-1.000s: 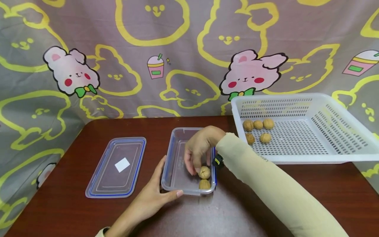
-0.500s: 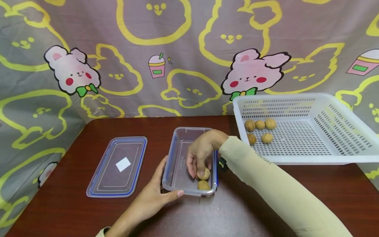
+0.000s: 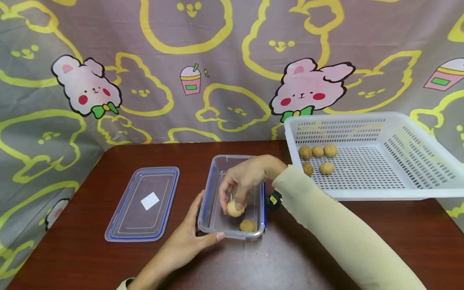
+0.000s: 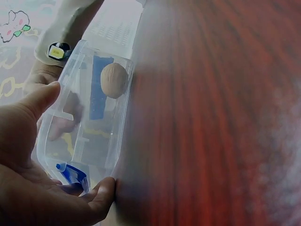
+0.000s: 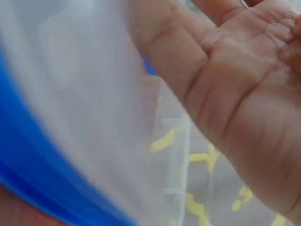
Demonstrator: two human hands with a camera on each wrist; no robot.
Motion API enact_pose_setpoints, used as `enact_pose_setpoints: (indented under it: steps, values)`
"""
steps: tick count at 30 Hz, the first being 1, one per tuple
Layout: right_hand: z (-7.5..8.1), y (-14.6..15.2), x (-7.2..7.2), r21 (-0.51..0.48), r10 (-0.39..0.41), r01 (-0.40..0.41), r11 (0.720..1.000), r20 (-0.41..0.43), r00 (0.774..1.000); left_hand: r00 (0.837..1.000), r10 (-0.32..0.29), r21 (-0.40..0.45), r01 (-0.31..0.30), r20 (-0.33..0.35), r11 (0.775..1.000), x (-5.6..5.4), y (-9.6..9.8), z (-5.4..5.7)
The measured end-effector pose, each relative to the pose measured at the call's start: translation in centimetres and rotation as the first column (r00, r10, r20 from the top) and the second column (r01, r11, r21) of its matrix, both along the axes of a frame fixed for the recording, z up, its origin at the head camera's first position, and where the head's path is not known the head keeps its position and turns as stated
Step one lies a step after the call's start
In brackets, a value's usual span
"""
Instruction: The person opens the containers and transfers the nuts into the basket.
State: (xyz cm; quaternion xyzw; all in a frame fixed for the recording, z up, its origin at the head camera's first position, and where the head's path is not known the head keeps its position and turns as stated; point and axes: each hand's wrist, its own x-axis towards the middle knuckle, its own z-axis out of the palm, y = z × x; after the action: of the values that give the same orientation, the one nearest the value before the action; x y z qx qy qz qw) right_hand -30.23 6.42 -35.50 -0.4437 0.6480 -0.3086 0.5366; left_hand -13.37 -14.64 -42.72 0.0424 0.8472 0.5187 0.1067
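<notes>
A clear plastic food container with blue side clips stands on the table, its long side running away from me. My left hand grips its near left corner, thumb along the front and fingers along the left wall. Inside it, my right hand pinches a walnut between thumb and fingers. Another walnut lies in the near right corner, also visible through the wall in the left wrist view. The right wrist view shows the palm beside the blurred container wall; the pinched walnut is hidden there.
On the left, the container's lid with a blue seal and a white square lies flat. A white perforated basket at the back right holds several walnuts. A patterned curtain hangs behind the brown table.
My right hand has taken hold of a walnut beside the near right corner and moved it left, apart from the other walnut. The left hand has kept its place on the container.
</notes>
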Motion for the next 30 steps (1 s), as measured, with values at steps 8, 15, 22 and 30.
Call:
enact_pose_setpoints:
  steps: [8, 15, 22, 30]
  values:
    - [2.7, 2.1, 0.8, -0.282, -0.049, 0.029, 0.959, -0.063, 0.997, 1.0, -0.005, 0.013, 0.005, 0.014, 1.0, 0.0, -0.1, 0.0]
    - [6.0, 6.1, 1.1, -0.4, -0.13, 0.086, 0.913, -0.084, 0.988, 1.0, 0.01, -0.018, -0.01, -0.007, 1.0, 0.0, -0.1, 0.3]
    - [7.4, 12.3, 0.2, -0.441, -0.276, 0.208, 0.873, -0.097, 0.956, 1.0, 0.027, -0.029, -0.027, 0.006, 0.999, 0.0, 0.0, 0.2]
    - [6.7, 20.1, -1.6, -0.462, -0.429, 0.312, 0.83, -0.171, 0.887, 1.0, 0.026, -0.019, -0.026, 0.01, 0.999, 0.1, 0.1, 0.1]
